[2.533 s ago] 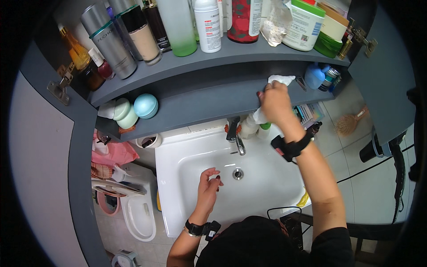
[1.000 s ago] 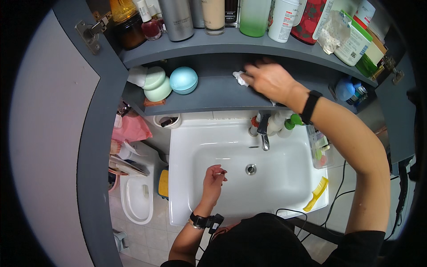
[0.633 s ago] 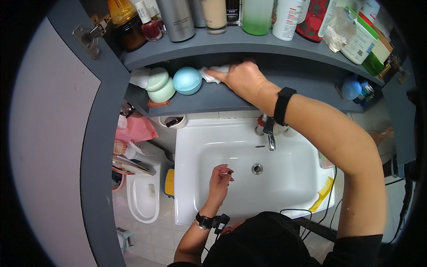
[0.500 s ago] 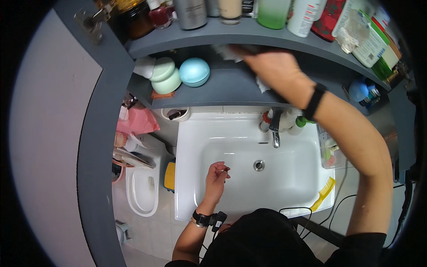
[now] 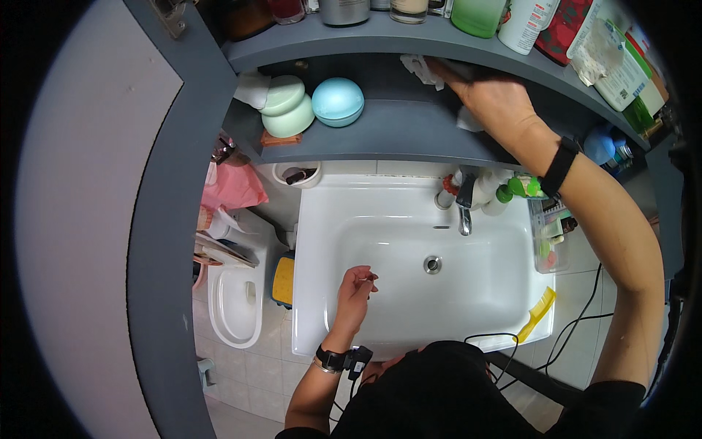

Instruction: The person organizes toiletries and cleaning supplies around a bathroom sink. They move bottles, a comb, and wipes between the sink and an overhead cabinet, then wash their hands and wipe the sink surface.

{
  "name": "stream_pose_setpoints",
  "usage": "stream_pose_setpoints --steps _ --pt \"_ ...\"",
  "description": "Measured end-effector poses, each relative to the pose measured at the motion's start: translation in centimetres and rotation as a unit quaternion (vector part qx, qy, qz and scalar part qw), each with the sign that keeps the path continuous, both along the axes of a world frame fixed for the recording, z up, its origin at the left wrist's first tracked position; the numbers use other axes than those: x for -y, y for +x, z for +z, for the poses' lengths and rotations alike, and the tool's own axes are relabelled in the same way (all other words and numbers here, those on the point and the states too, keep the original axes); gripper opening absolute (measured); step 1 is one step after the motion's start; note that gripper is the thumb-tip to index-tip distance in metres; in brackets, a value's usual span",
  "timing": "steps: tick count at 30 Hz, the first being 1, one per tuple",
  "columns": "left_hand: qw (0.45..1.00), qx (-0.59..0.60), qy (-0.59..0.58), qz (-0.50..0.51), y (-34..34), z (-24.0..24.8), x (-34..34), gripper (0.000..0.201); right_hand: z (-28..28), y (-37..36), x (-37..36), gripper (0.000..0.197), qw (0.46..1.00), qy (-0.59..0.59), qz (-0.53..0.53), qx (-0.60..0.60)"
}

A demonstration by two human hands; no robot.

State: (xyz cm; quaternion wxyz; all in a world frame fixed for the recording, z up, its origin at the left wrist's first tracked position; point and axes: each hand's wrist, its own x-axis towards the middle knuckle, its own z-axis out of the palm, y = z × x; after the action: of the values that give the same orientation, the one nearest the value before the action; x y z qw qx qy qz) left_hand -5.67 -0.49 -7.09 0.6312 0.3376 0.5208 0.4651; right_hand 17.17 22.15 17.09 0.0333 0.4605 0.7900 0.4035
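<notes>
My right hand (image 5: 497, 101) reaches into the lower shelf (image 5: 409, 135) of a grey cabinet, its fingers pressed round a crumpled white tissue (image 5: 423, 71) near the back wall. More white material shows below the hand, and the hand partly hides it. My left hand (image 5: 355, 293) hangs over the left part of the white sink (image 5: 395, 307), fingers loosely curled and slightly apart, with nothing visible in it. On the shelf's left stand a round light blue container (image 5: 338, 102) and stacked pale green jars (image 5: 287, 110), with an orange-brown piece (image 5: 281, 139) beneath them.
Bottles and jars line the upper shelf (image 5: 402, 36). An open cabinet door (image 5: 164, 219) stands at the left. Around the sink are a faucet (image 5: 465, 212), a yellow comb (image 5: 536, 313) and a clear bin (image 5: 548, 249). A toilet (image 5: 235, 307) is lower left.
My right hand has moved to the right along the shelf with the tissue. The whole view has shifted slightly. My left hand keeps nearly the same place over the sink.
</notes>
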Motion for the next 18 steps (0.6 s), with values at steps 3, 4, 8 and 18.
stream_pose_setpoints --steps 3,4,8,18 --pt "1.0 -0.008 -0.016 0.001 -0.3 -0.1 0.6 0.025 -0.9 -2.4 -0.8 0.073 0.994 0.039 0.082 -0.062" --pt "1.0 -0.006 -0.015 0.001 -0.3 -0.2 0.7 0.025 -1.3 -4.3 -1.5 0.072 0.986 0.057 0.127 -0.092" --pt "1.0 0.002 -0.003 -0.012 0.2 -0.5 0.8 0.026 -1.5 -10.0 -4.3 0.056 0.966 0.152 0.183 -0.1" --pt "0.999 -0.017 0.008 -0.03 1.0 0.2 -0.2 0.026 -1.1 -2.1 -1.7 0.037 0.973 0.169 0.131 -0.092"
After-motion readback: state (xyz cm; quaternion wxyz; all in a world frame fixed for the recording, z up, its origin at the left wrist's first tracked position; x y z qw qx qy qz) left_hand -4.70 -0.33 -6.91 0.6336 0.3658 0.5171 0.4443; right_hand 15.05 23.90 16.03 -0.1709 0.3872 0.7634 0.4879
